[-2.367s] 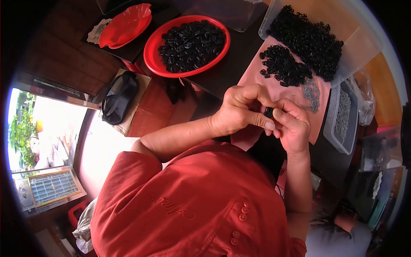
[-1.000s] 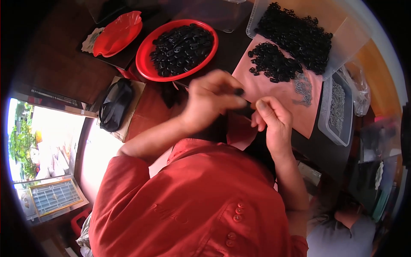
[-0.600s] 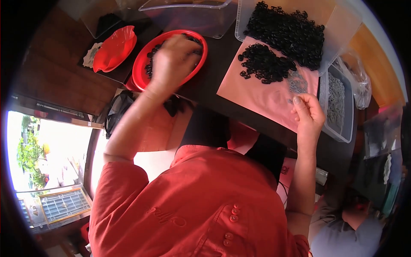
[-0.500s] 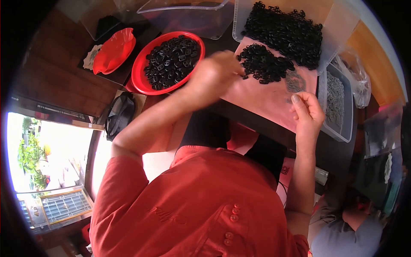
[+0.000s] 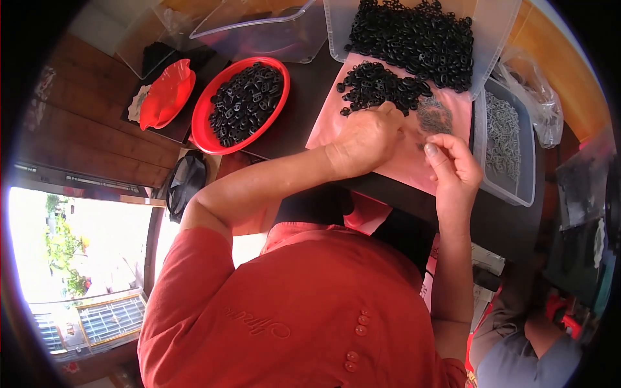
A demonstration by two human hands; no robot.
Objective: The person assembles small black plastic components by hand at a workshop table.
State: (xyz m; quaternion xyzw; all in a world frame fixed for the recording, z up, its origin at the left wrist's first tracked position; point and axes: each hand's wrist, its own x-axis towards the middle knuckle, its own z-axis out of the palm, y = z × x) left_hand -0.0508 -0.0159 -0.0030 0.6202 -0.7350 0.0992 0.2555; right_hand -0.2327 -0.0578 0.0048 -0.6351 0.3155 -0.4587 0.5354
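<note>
My left hand (image 5: 367, 141) is curled closed over the pink sheet (image 5: 330, 123), beside a small pile of black oval plastic pieces with holes (image 5: 378, 87). My right hand (image 5: 457, 167) is a little further right, thumb and forefinger pinched together. Whatever either hand holds is too small or hidden to make out. Just beyond the fingers lies a patch of fine grey metal bits (image 5: 435, 118). To the left stands a red bowl (image 5: 202, 124) filled with more of the black pieces.
A clear tub (image 5: 336, 39), tipped toward me, holds a big heap of black pieces (image 5: 414, 42). At right is a translucent box (image 5: 517, 199) of grey metal bits. A red leaf-shaped dish (image 5: 168, 94) sits far left. Another person's legs (image 5: 530, 352) show at lower right.
My left hand has moved right, from near the red bowl to beside my right hand. The right hand stays pinched. The whole view has shifted slightly.
</note>
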